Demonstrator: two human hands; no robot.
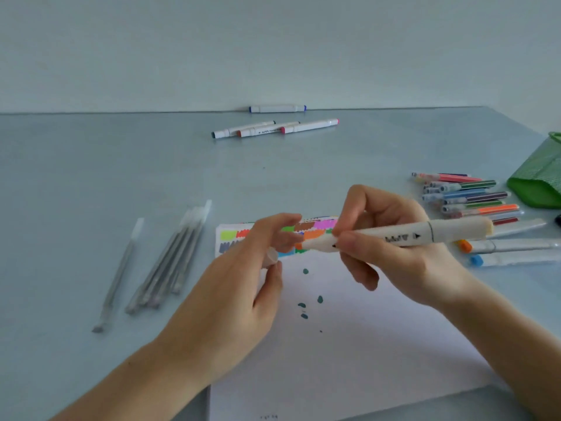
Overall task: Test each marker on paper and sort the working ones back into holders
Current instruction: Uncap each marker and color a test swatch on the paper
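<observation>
Fingers of the right hand were curled round a white marker, held level above the paper near centre, its uncapped tip pointing toward 9 o'clock. The left hand pinched the pale cap between thumb and fingers, just beside that tip. Teal dots marked the sheet below. Green holder lay at 3 o'clock, coloured pens beside it; four white markers lay at 12 o'clock, grey pens at 9.

A pale grey-blue table meets a plain whitish wall under soft, even light.
</observation>
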